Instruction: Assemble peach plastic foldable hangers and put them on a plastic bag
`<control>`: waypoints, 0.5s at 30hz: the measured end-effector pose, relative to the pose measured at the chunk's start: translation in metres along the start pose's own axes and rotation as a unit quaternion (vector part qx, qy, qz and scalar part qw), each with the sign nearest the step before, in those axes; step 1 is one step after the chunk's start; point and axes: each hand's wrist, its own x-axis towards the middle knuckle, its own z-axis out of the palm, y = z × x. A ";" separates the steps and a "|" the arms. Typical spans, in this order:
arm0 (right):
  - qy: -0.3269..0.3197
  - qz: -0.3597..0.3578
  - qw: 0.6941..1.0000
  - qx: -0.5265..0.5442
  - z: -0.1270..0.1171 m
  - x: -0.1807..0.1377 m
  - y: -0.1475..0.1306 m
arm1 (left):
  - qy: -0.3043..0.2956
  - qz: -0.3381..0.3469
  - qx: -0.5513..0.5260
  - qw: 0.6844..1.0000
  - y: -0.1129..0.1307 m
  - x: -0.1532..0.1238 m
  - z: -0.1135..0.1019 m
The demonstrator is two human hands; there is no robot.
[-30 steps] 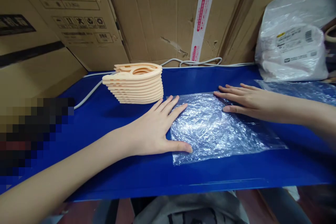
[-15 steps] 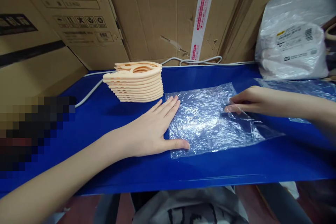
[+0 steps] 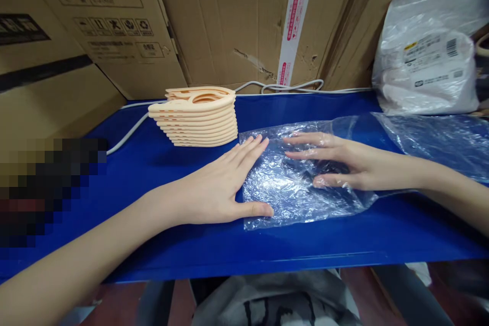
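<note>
A clear, crinkled plastic bag (image 3: 280, 198) lies flat on the blue table, its left end beneath my left hand (image 3: 229, 183). That hand is spread out, with the thumb apart, pressing on the bag's left edge. My right hand (image 3: 340, 160) reaches in from the right with its fingers apart. Clear film covers its fingers, which appear to be inside the bag. Just beyond my left fingertips stands a neat stack of cream-coloured flat plastic pieces (image 3: 202, 125) with rounded ends and oval openings; neither hand touches it.
Another clear plastic bag (image 3: 439, 137) lies at the right, under a white wrapped package (image 3: 428, 76) with a printed label. Cardboard boxes (image 3: 237, 30) wall off the back and left. A white cable (image 3: 130, 137) runs along the rear of the blue table (image 3: 183, 254).
My right hand has gone from pinching the bag's right end to spreading its fingers under the film, further left. My left hand stays nearly in place on the bag.
</note>
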 end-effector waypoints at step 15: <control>0.025 -0.066 0.995 -0.077 0.028 0.010 -0.003 | 0.067 0.083 0.010 0.994 0.008 0.011 0.008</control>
